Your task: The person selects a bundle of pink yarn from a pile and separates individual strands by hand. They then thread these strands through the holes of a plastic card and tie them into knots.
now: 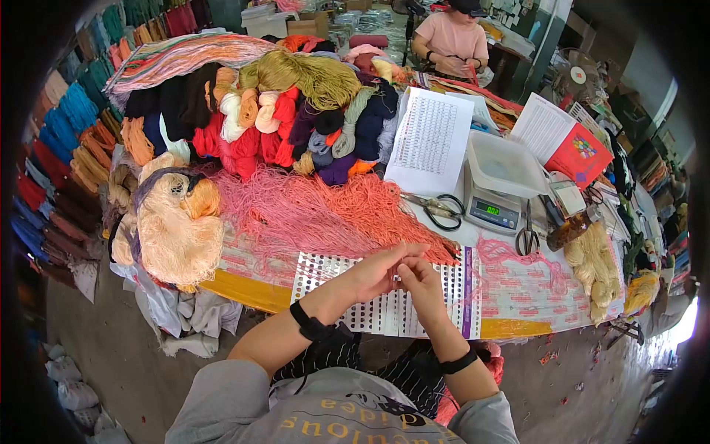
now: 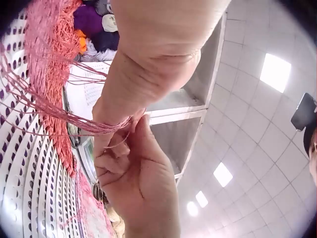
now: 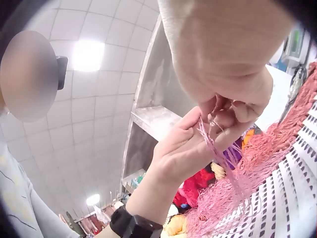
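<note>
Both hands meet above a white sheet with rows of punched holes at the table's front edge. Thin pink threads run up to the fingertips from the loose pink pile. My left hand pinches the threads between thumb and fingers, palm turned partly up in the right wrist view. Curled fingers of my right hand grip the thread ends right at the left fingertips. Behind the hands lie a spread of pink thread and a coral bundle. The right hand's fingertips are partly hidden.
Coloured skeins are heaped at the back. Large scissors lie beside the coral bundle, and smaller scissors are farther right. A digital scale carries a clear plastic tub. Another person sits across the table.
</note>
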`<state>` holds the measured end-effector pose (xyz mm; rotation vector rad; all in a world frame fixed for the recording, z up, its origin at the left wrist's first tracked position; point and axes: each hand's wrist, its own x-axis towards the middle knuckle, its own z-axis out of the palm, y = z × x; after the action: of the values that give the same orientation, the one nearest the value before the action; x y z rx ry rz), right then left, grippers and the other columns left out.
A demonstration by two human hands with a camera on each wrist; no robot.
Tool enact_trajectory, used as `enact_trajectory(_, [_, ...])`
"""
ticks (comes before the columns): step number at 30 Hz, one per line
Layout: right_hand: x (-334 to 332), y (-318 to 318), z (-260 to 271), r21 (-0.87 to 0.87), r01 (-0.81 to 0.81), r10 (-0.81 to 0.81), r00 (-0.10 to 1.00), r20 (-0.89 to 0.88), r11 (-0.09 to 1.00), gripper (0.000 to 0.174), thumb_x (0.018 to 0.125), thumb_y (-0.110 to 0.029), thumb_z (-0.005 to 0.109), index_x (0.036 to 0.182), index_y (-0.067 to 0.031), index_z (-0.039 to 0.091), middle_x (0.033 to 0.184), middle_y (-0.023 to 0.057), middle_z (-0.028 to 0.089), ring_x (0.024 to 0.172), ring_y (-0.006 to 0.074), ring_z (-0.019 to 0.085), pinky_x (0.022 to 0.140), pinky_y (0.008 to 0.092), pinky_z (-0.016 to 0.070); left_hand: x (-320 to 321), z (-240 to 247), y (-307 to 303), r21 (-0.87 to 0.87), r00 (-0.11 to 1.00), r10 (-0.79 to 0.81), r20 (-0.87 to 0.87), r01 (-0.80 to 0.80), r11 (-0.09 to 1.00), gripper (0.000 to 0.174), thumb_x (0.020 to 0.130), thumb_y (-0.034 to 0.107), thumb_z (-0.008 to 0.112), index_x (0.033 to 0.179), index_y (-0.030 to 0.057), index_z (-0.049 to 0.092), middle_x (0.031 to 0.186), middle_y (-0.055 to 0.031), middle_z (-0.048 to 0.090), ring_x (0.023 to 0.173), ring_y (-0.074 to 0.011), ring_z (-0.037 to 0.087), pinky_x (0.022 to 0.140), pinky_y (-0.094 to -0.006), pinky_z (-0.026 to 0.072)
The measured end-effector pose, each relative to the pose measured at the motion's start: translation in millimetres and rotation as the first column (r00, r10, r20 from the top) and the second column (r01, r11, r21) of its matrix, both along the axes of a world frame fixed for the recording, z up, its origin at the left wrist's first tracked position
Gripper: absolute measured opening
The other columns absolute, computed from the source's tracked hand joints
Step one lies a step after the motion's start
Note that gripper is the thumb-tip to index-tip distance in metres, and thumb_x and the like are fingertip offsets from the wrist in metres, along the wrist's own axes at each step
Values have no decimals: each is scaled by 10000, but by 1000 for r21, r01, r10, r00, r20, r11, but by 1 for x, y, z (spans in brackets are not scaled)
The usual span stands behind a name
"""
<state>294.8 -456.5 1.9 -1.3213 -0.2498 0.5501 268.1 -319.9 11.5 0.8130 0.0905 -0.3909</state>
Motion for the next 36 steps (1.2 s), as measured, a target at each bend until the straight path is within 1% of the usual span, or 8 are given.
enact_trajectory(17, [-3, -10, 15, 83, -3, 5, 1000, -24, 997, 82, 933, -85, 484, 959, -14, 517, 696, -9, 533, 600, 57, 484, 570, 176, 382, -3, 4, 15, -146, 995, 86, -40, -91, 985, 479, 968, 447, 321, 1269, 114, 489, 1102, 4, 559, 1063, -124, 486, 875, -346, 405])
enact_trajectory(21, [-2, -19, 8, 100, -25, 27, 999, -22, 995, 105, 929, -109, 504, 955, -12, 535, 679, 5, 543, 584, 59, 490, 555, 180, 370, -3, 5, 25, -15, 987, 159, 38, -158, 987, 493, 971, 449, 317, 1233, 77, 508, 898, 9, 591, 677, -65, 470, 613, -224, 386])
enact_trajectory(24, [-1, -23, 9, -238, -114, 143, 984, 108, 965, 103, 900, -113, 551, 927, -15, 567, 687, 23, 554, 614, 76, 504, 566, 195, 382, -6, 18, 28, 186, 975, 171, 144, -196, 963, 497, 975, 448, 309, 1172, 54, 538, 750, 23, 549, 496, -38, 334, 460, -183, 273])
enact_trajectory(26, [4, -31, 9, -341, 98, 131, 798, 588, 935, 93, 863, -107, 596, 898, -21, 594, 734, 25, 569, 651, 96, 510, 589, 210, 401, -8, 17, 36, 361, 961, 185, 207, -250, 898, 501, 978, 445, 303, 1133, 43, 558, 668, 34, 507, 447, -31, 259, 409, -180, 207])
enact_trajectory(28, [32, -58, 13, -163, 144, -23, 816, 577, 976, 63, 855, -90, 593, 879, -32, 601, 910, 45, 596, 834, 127, 540, 730, 255, 428, -17, -1, 66, 184, 995, 47, 84, -62, 981, 479, 973, 444, 327, 1001, 47, 593, 569, 65, 354, 443, -28, 241, 401, -186, 191])
enact_trajectory(31, [67, -118, 38, 284, 281, -339, 923, 181, 917, 117, 877, -126, 572, 935, -30, 607, 1041, 91, 586, 1007, 162, 531, 855, 315, 443, -37, -10, 132, -89, 901, 283, -327, -328, 940, 344, 937, 388, 440, 822, 83, 547, 550, 71, 279, 427, -36, 223, 383, -200, 164])
enact_trajectory(34, [116, -214, 26, 681, 289, -332, 941, -72, 673, 182, 891, -120, 547, 1013, 10, 581, 1116, 124, 544, 1050, 197, 520, 893, 374, 460, -76, -50, 231, -382, 768, 455, -450, -627, 679, 216, 908, 267, 492, 748, 123, 475, 544, 72, 298, 408, -45, 219, 358, -201, 161])
enact_trajectory(36, [150, -301, 10, 825, 224, -29, 969, -245, 519, 191, 896, -113, 536, 1027, 24, 558, 1089, 114, 528, 960, 186, 545, 856, 330, 478, -112, -66, 297, -215, 641, 668, -379, -762, 610, 200, 936, 254, 446, 940, 87, 556, 579, 69, 358, 417, -59, 227, 376, -202, 179])
